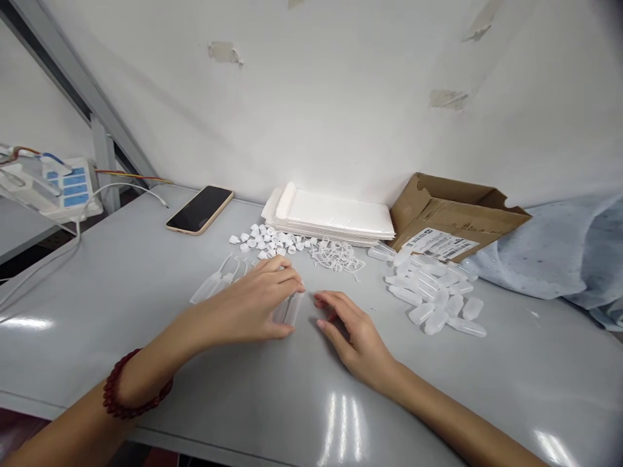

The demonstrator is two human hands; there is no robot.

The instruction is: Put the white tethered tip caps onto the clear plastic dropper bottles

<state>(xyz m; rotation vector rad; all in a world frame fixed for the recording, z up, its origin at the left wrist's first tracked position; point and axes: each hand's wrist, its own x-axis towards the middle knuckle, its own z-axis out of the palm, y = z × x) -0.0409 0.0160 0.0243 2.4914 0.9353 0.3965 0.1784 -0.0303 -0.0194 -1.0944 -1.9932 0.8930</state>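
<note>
I see a smooth grey worktop (292, 402) with a glossy, reflective finish. The tubes (438, 296) look like thin, translucent plastic with a soft sheen; the caps (271, 248) read to me as opaque white plastic, smooth and matt. The box (467, 224) is matt brown cardboard, its label (440, 243) paper. I make out a glossy, glass-faced phone (200, 209), a shiny beaded bracelet (115, 389), limp, wrinkled cloth (530, 263), and a smooth white wall (316, 97) with rough, torn patches (222, 52).
</note>
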